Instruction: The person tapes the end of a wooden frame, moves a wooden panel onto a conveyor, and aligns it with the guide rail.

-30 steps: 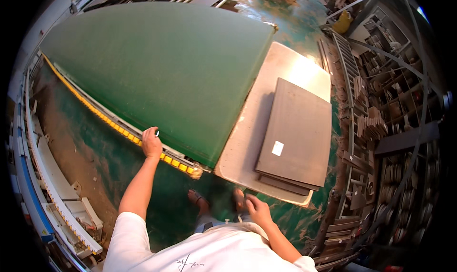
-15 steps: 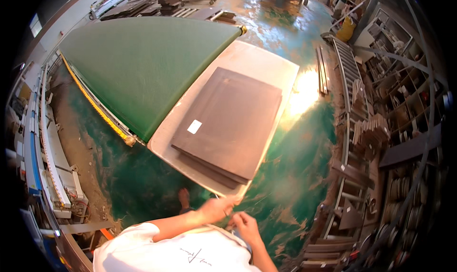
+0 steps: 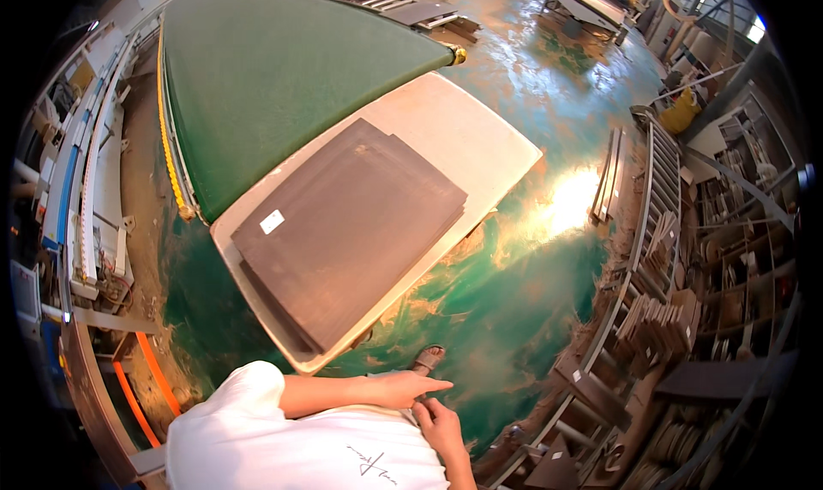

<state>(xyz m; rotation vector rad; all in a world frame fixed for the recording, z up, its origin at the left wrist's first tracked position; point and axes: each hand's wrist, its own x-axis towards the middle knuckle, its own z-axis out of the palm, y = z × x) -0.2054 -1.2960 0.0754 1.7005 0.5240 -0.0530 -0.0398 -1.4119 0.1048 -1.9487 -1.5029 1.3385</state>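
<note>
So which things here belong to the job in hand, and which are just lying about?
Probably the job:
left hand and right hand, close together; any grip unclear
panels, stacked on the table
belt, beside the table

Probably just lying about:
strips, right side
yellow bag, upper right
orange bars, lower left

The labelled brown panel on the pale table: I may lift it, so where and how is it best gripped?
Take the brown panel two-handed by its long lower-right edge, probably from the green floor: it lies flat and broad, that edge near the table rim.
</note>
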